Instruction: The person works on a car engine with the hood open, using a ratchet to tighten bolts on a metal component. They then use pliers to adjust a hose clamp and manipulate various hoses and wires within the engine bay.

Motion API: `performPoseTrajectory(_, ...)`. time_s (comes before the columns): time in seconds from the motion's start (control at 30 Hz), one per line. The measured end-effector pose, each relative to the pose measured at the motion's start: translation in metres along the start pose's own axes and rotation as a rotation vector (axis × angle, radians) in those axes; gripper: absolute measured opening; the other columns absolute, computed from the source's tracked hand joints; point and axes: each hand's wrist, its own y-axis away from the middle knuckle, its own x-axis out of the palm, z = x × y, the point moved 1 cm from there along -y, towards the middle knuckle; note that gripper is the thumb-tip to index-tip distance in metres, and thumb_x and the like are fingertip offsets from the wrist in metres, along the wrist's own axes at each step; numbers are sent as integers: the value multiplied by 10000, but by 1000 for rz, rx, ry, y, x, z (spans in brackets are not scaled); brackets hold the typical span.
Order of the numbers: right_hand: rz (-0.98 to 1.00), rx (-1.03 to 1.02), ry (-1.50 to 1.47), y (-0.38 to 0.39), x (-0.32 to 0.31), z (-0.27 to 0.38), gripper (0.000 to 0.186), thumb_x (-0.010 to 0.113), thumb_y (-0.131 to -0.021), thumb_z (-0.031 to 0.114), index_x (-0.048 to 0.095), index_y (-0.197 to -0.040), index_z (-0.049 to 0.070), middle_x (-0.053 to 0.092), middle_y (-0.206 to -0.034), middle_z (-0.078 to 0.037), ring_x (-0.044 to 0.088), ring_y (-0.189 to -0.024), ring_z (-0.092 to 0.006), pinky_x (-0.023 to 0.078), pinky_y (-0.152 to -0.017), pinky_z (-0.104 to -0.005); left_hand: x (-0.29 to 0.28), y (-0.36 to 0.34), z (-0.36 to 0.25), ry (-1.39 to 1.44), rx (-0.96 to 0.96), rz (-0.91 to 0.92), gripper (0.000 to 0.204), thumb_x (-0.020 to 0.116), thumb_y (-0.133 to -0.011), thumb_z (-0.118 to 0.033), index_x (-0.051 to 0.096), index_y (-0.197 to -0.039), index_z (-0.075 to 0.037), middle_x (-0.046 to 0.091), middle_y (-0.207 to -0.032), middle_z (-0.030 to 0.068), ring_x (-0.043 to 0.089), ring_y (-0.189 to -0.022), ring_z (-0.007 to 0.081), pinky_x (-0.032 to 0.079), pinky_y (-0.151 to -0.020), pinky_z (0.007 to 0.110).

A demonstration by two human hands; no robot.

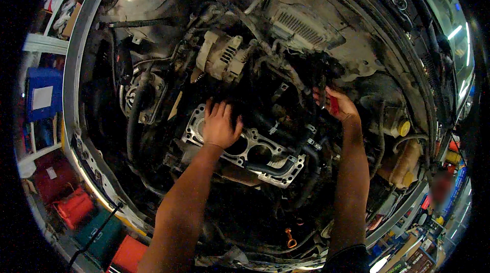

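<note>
My left hand [219,125] lies flat on the bare metal deck of the engine block [283,177], fingers apart, over the left end near a cylinder bore. Round open bores show to the right of it. My right hand [343,105] is closed around a red-handled tool [334,104] on the right side of the engine bay. Its working end is lost among dark hoses and wiring, so its exact kind cannot be made out. A black hose [270,169] lies across the right part of the block.
An alternator [222,56] sits beyond the block. Farther back is a ribbed metal cover [300,27]. A ratchet [397,0] rests at the bay's far right edge. Reservoirs with a yellow cap [403,128] stand at right. An orange-handled dipstick loop [291,239] is near the front.
</note>
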Motion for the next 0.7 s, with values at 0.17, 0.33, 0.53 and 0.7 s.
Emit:
performPoseTrajectory(0.17,-18,-53,-51,-4,-19,-2,434,643,-1019,261,596,-1314,-53,684,-1276,-166,703,-1077,-284,592,-917,-435,2,1,0,1,-5,60,450,616,-902,-329,600,-1154,44,614,-1235,253,576,-1175,416,235,-1218,572)
performPoseTrajectory(0.33,-43,-14,-46,4,-19,9,390,640,-1021,285,627,-1256,-26,711,-1173,-139,699,-1000,-273,589,-897,-444,-3,-1,-2,14,11,25,427,631,-894,-317,602,-1129,39,621,-1215,249,575,-1167,412,250,-1210,575)
performPoseTrajectory(0.53,-151,78,28,5,0,19,318,690,-989,315,642,-1103,21,694,-975,-87,664,-820,-233,545,-717,-368,-1,-1,-3,-11,3,38,432,637,-894,-316,603,-1134,41,627,-1207,239,568,-1173,406,248,-1212,576)
performPoseTrajectory(0.7,-131,113,55,-3,-5,16,213,697,-974,271,577,-948,98,564,-785,-14,543,-684,-156,411,-562,-296,1,-2,-5,-27,10,49,430,633,-902,-324,604,-1129,40,627,-1214,235,562,-1181,406,238,-1217,575)
